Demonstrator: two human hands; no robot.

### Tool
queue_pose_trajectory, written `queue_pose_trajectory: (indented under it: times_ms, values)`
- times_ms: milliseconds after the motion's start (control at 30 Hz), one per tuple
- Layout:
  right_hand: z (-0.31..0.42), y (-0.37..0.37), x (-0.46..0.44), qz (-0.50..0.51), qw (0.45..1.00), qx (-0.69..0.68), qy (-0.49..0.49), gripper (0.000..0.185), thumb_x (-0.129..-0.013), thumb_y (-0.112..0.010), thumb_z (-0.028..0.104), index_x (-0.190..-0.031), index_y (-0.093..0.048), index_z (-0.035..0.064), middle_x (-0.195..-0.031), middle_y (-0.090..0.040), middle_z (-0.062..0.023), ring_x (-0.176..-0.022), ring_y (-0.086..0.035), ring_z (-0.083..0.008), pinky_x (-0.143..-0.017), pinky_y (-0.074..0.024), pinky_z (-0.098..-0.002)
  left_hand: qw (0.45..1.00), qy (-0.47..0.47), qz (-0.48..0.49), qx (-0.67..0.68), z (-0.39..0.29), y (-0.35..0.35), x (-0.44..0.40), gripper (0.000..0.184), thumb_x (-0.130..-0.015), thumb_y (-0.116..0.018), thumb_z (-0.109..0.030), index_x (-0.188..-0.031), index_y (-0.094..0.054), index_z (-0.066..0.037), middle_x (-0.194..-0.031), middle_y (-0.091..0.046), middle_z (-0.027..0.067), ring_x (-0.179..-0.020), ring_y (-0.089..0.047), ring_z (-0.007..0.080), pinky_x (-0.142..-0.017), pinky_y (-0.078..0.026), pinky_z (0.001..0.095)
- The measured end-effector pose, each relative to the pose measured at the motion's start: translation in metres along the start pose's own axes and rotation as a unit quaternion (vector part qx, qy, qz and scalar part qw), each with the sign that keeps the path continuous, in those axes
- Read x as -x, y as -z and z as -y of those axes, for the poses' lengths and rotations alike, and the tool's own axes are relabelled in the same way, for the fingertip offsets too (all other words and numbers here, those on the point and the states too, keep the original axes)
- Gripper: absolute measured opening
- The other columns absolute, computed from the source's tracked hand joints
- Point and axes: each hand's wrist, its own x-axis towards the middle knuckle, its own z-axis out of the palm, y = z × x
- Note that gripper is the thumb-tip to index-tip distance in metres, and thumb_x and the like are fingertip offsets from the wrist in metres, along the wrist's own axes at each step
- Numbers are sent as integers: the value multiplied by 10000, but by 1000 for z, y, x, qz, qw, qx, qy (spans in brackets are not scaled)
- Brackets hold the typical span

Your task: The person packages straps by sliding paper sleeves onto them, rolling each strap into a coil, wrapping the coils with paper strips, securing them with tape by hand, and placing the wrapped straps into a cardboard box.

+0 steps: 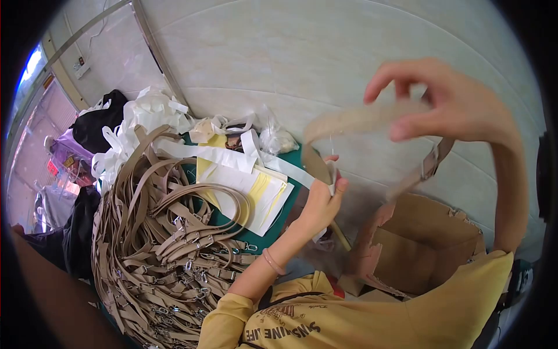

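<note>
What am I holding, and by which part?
A tan strap, by the lower-left part of its curve, in your left hand; whether the right hand grips it is unclear.

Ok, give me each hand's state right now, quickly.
Left hand: closed, pinching the tan strap.
Right hand: open, loosely curled, with the strap reaching it; any firm hold cannot be told.

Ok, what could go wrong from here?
The buckle on the held strap hangs near the cardboard box and might snag on its torn edge. The piled straps and metal clips lie jumbled, so they could tangle. White tape lies across the papers near the left hand; a tug may shift them.
</note>
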Motion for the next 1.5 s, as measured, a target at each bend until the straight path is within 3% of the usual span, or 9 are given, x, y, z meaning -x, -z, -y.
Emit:
queue_pose_trajectory:
  times_ms: [100,333,433,533,700,900,1100,1367,1500]
  values:
    - [-4,12,5,-88,975,-67,191,183,-727,-690,56,-906,-653,34,-650,-457,-13,-637,-467,-118,-555,-357,-242,991,91,35,87,15,4,6,459,-904,-537,-188,-1257,-307,-7,-1138,-446,222,-993,-491,361,-875,-387,389]
    - [-3,30,0,-48,991,111,56,280,-742,-629,-49,-999,-655,57,-771,-506,-80,-692,-505,-209,-574,-377,-297,994,51,30,96,28,9,14,523,-867,-576,-165,-1278,-277,-41,-1068,-474,193,-985,-505,343,-856,-397,386]
    - [2,-13,-29,50,959,154,234,435,-772,-592,-19,-1182,-577,127,-837,-503,-100,-768,-507,-275,-667,-403,-329,995,47,57,63,34,9,19,527,-844,-596,-133,-1264,-289,-45,-1072,-479,183,-993,-512,340,-862,-399,375]
    - [23,-7,-21,5,965,136,224,497,-752,-576,-42,-1211,-565,148,-843,-482,-104,-789,-504,-256,-682,-413,-314,996,36,44,68,42,17,18,503,-832,-596,-98,-1239,-306,-40,-1062,-487,178,-965,-527,334,-843,-408,368]
    - [12,-1,-21,0,952,23,306,386,-726,-552,-103,-1040,-662,91,-833,-443,-101,-713,-499,-219,-610,-407,-295,987,51,27,148,43,27,18,446,-909,-519,-249,-1237,-315,-25,-1034,-521,189,-990,-541,347,-859,-410,351]
    - [10,-3,-39,-53,969,88,223,140,-769,-599,-30,-874,-666,34,-794,-543,-99,-681,-521,-206,-603,-423,-290,997,-43,-14,54,47,19,19,684,-918,-396,-488,-1377,-247,-4,-1199,-516,207,-1067,-524,366,-910,-407,382]
    - [10,-29,-42,3,974,199,105,78,-796,-598,13,-845,-656,30,-770,-597,-103,-708,-557,-268,-640,-449,-338,999,7,-1,38,33,17,20,703,-919,-391,-472,-1399,-209,8,-1228,-511,207,-1062,-523,376,-924,-405,397]
    - [20,-28,-43,-37,991,125,25,83,-818,-597,74,-863,-658,40,-815,-643,-90,-801,-581,-274,-750,-454,-324,995,35,25,84,22,18,13,716,-922,-381,-482,-1410,-147,-13,-1163,-520,217,-1038,-532,379,-920,-399,396]
    - [2,-22,-46,-104,981,70,148,88,-824,-590,71,-865,-654,27,-817,-645,-99,-777,-587,-266,-722,-455,-320,995,9,31,95,27,16,13,751,-914,-319,-549,-1411,-149,-13,-1204,-498,235,-1090,-512,386,-947,-376,412]
